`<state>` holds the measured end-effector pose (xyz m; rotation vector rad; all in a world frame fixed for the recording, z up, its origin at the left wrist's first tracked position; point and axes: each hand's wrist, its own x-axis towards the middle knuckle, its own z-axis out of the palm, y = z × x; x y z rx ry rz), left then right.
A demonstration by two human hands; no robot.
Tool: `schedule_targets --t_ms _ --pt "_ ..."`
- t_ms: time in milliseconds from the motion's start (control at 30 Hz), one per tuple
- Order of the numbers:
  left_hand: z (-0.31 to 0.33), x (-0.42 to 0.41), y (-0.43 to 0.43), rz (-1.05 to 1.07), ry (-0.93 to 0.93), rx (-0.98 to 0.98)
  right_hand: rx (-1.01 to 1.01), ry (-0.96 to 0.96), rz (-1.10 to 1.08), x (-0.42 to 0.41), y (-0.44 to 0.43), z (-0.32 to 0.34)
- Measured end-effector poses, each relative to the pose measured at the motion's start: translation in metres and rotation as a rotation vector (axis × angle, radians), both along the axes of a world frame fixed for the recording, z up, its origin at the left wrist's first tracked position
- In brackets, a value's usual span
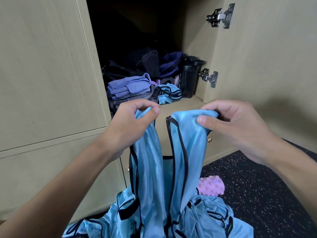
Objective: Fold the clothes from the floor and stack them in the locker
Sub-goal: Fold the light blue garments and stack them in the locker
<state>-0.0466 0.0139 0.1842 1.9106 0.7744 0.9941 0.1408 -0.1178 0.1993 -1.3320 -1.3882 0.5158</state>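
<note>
Shiny light-blue sports bib with black trim (149, 160) hung upright in front of the open beige wooden locker (51, 66), its long axis vertical. Its two shoulder straps pointed up and its lower part ran down into a heap of similar blue bibs (205, 219) on the black speckled floor (260, 186). The left hand (135, 119) pinched the left strap's top; the right hand (238, 127) pinched the right strap between thumb and fingers.

On the locker shelf (185, 104), a stack of folded purple-blue clothes (130, 86) sat at the left front edge, a folded blue bib (169, 93) just beside it, and a black sport bottle (187, 79) by the right wall. A bare strip ran along the shelf's front edge. A pink ridged foam roller (212, 186) lay near the heap.
</note>
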Motion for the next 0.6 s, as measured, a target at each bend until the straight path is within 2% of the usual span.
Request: schedule_targets --t_ms 233,400,600 --pt "0.005 -0.002 -0.002 -0.213 -0.009 0.002 -0.057 0.013 0.303 -0.022 -0.012 0.014" --pt "0.011 -0.001 -0.011 -0.387 -0.039 0.152 -0.029 -0.008 0.109 -0.023 0.003 -0.002" --pt "0.014 0.001 -0.013 -0.425 -0.063 0.156 -0.065 0.063 0.17 -0.025 0.004 -0.003"
